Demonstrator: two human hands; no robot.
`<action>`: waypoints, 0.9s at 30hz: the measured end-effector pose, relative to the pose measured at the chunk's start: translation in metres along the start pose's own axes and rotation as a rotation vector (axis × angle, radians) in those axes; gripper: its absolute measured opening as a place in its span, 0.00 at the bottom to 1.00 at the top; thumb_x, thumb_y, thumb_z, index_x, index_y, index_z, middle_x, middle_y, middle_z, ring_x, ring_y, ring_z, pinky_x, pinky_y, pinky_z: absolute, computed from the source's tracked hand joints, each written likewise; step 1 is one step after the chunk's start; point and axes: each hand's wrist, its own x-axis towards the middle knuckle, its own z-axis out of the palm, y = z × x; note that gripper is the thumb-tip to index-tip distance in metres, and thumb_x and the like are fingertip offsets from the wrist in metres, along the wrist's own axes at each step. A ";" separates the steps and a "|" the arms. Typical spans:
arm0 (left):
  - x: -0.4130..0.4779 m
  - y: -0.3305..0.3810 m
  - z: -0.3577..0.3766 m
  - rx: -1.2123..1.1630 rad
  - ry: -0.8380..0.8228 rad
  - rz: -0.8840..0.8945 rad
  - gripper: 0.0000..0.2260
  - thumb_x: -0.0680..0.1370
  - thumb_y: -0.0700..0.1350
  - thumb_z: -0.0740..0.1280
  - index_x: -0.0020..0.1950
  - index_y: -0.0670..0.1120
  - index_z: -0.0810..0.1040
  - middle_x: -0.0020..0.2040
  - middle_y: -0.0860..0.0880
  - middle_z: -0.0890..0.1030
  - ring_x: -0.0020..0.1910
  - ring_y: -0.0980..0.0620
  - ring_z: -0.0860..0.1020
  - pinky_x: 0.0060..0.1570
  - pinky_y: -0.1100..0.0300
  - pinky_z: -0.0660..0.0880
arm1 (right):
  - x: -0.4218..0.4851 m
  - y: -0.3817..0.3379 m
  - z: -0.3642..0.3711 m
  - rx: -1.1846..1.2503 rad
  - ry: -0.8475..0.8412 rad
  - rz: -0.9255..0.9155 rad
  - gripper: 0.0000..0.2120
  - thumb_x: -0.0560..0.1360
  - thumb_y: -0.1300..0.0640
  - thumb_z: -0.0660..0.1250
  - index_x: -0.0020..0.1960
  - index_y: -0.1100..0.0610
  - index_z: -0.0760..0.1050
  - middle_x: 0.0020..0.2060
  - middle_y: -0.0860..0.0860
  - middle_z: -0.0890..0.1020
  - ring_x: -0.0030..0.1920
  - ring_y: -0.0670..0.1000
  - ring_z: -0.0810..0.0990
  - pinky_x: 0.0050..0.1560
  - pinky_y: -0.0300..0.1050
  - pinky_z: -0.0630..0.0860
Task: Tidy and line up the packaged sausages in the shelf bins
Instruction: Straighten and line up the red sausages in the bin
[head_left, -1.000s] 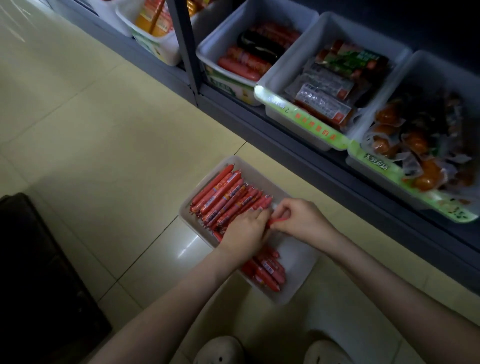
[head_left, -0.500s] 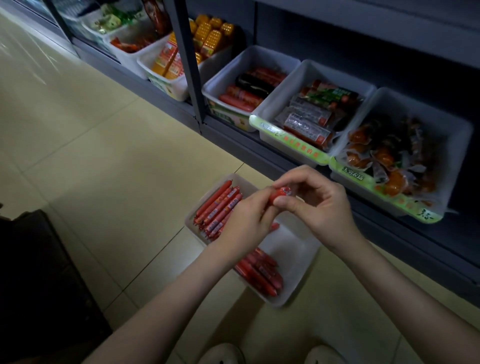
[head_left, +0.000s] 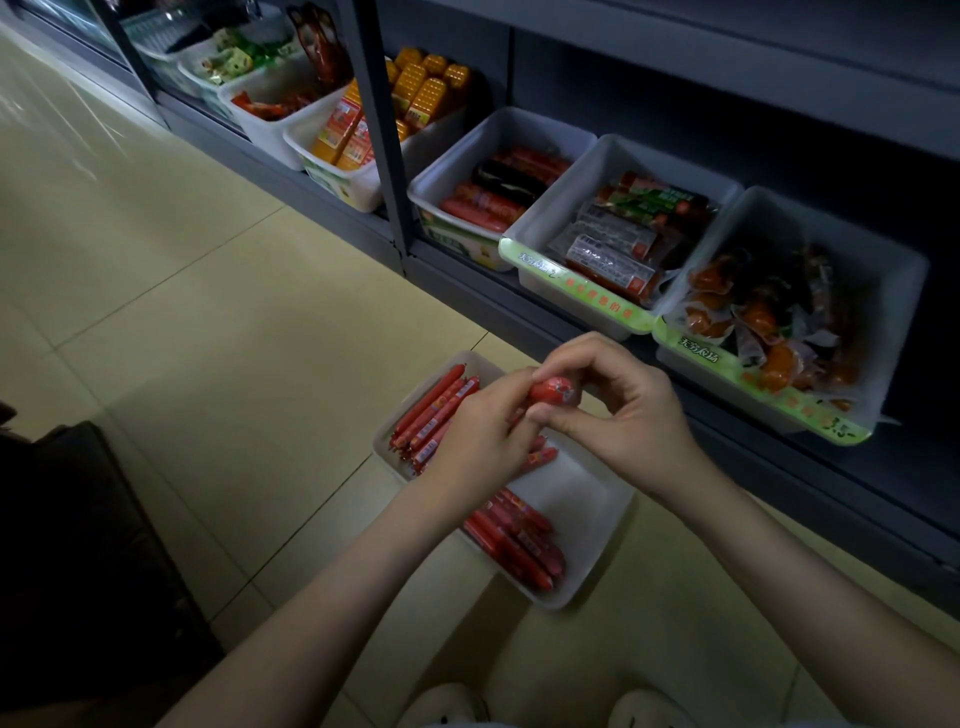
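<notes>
Lifted from the bin (head_left: 587, 499) on the floor since a second ago, the left hand (head_left: 483, 441) and right hand (head_left: 628, 415) pinch one red sausage (head_left: 556, 389) between curled fingers (head_left: 569, 422).

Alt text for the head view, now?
The left hand and right hand pinch one red packaged sausage above a white bin of red sausages on the tiled floor. Behind it, shelf bins hold other packaged foods.

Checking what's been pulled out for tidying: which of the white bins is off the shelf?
The bin holding thin red sausages: it alone sits on the floor tiles; the other bins stand along the shelf.
</notes>
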 end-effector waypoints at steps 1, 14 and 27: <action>0.001 0.001 -0.001 -0.009 -0.021 0.006 0.12 0.76 0.43 0.59 0.50 0.37 0.78 0.41 0.57 0.73 0.40 0.65 0.70 0.41 0.79 0.65 | 0.000 0.002 0.001 -0.014 0.013 0.019 0.10 0.69 0.55 0.73 0.49 0.49 0.77 0.43 0.52 0.77 0.43 0.56 0.78 0.45 0.52 0.77; 0.012 0.009 -0.008 -0.581 -0.286 -0.477 0.10 0.79 0.46 0.63 0.57 0.43 0.76 0.51 0.36 0.80 0.49 0.36 0.79 0.52 0.39 0.75 | 0.005 0.017 -0.004 -0.113 0.046 0.111 0.14 0.73 0.51 0.67 0.57 0.41 0.73 0.51 0.39 0.76 0.55 0.44 0.75 0.56 0.34 0.70; 0.024 0.016 -0.008 -1.580 0.199 -1.077 0.10 0.81 0.43 0.56 0.45 0.39 0.72 0.37 0.41 0.78 0.32 0.48 0.82 0.33 0.58 0.81 | 0.005 0.018 -0.008 -0.236 -0.189 -0.017 0.16 0.73 0.51 0.69 0.60 0.49 0.76 0.57 0.43 0.76 0.62 0.49 0.72 0.62 0.39 0.69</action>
